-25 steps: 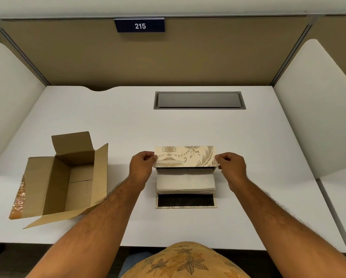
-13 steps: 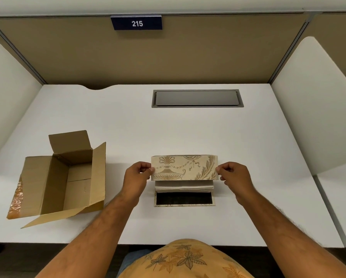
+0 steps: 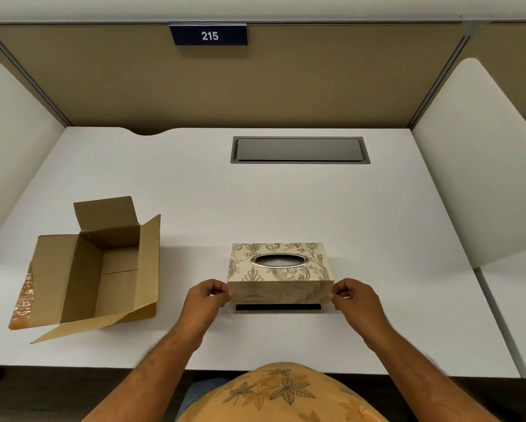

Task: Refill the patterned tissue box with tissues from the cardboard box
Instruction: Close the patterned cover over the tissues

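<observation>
The patterned tissue box cover (image 3: 278,274), beige with a grey floral print and an oval metal-rimmed slot on top, sits nearly level over its base (image 3: 278,308), of which a dark strip shows at the front. White tissue shows through the slot. My left hand (image 3: 208,296) pinches the cover's lower left corner. On the opposite side, my right hand (image 3: 351,298) pinches the lower right corner. The cardboard box (image 3: 88,269) stands open at the left of the desk, and I see no tissues in it.
The white desk (image 3: 286,205) has a grey recessed cable hatch (image 3: 300,150) at the back centre. White side dividers (image 3: 469,166) and a tan back panel enclose the desk. A sign reading 215 (image 3: 209,35) hangs above.
The cover has swung down from a tilted-up position over the tissue stack until it almost covers the base. Both hands came toward me with its front corners.
</observation>
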A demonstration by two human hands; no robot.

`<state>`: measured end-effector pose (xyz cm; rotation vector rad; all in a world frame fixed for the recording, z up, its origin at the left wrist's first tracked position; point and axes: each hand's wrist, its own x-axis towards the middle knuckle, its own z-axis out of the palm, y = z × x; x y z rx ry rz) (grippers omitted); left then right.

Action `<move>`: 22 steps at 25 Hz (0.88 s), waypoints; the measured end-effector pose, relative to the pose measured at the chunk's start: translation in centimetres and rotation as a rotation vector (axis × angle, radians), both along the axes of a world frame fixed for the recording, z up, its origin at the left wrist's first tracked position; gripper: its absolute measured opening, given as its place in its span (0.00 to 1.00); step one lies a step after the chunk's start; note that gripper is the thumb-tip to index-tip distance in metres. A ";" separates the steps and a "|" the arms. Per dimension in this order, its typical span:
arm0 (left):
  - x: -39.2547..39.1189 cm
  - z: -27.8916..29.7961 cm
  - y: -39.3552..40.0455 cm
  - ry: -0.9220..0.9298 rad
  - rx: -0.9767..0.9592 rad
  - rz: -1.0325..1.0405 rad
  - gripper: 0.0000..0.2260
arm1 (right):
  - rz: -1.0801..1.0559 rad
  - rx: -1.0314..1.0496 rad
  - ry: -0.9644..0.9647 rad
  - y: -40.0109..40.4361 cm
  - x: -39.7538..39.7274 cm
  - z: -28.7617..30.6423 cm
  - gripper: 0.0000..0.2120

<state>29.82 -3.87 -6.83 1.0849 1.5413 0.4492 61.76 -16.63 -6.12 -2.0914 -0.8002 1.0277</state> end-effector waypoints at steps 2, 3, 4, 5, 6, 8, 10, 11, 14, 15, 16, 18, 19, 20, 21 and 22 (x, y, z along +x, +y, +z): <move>-0.4 -0.6 -0.8 0.011 -0.011 -0.024 0.05 | 0.055 -0.026 -0.053 -0.5 -0.2 -0.5 0.07; -0.5 -0.9 -1.1 0.021 -0.018 -0.033 0.04 | 0.080 -0.042 -0.078 -0.7 -0.2 -0.8 0.07; -0.5 -1.2 -1.4 0.034 -0.025 -0.042 0.04 | 0.105 -0.056 -0.100 -0.9 -0.3 -1.1 0.08; -0.6 -1.4 -1.5 0.047 -0.030 -0.051 0.03 | 0.126 -0.068 -0.119 -1.0 -0.3 -1.4 0.09; -0.6 -1.6 -1.7 0.063 -0.034 -0.062 0.03 | 0.143 -0.081 -0.136 -1.1 -0.3 -1.8 0.10; -0.5 -1.9 -1.9 0.096 -0.040 -0.083 0.02 | 0.173 -0.104 -0.173 -1.4 -0.3 -2.5 0.12; -0.5 -2.1 -2.0 0.116 -0.047 -0.086 0.03 | 0.196 -0.114 -0.206 -1.5 -0.4 -3.0 0.14; -0.5 -2.2 -2.0 0.123 -0.047 -0.086 0.03 | 0.204 -0.115 -0.222 -1.5 -0.5 -3.2 0.14; -0.3 -2.2 -1.9 0.149 -0.044 -0.101 0.04 | 0.229 -0.131 -0.259 -1.2 -0.5 -3.4 0.12; -0.3 -2.3 -1.9 0.146 -0.042 -0.103 0.04 | 0.236 -0.132 -0.262 -1.3 -0.4 -3.5 0.11; -0.2 -2.2 -2.0 0.147 -0.045 -0.101 0.04 | 0.236 -0.136 -0.261 -1.3 -0.5 -3.4 0.10; -0.3 -1.9 -2.2 0.127 -0.052 -0.095 0.04 | 0.223 -0.132 -0.238 -1.6 -0.6 -3.4 0.08; -0.3 -1.9 -2.3 0.108 -0.051 -0.095 0.04 | 0.211 -0.125 -0.228 -1.8 -0.7 -3.4 0.07; -0.5 -1.9 -2.5 0.095 -0.059 -0.105 0.05 | 0.195 -0.131 -0.218 -2.0 -0.8 -3.4 0.07; -0.6 -1.8 -2.7 0.082 -0.064 -0.129 0.05 | 0.177 -0.126 -0.210 -2.3 -1.0 -3.4 0.07; -0.8 -1.5 -2.9 0.077 -0.067 -0.159 0.06 | 0.159 -0.119 -0.206 -2.6 -1.2 -3.3 0.06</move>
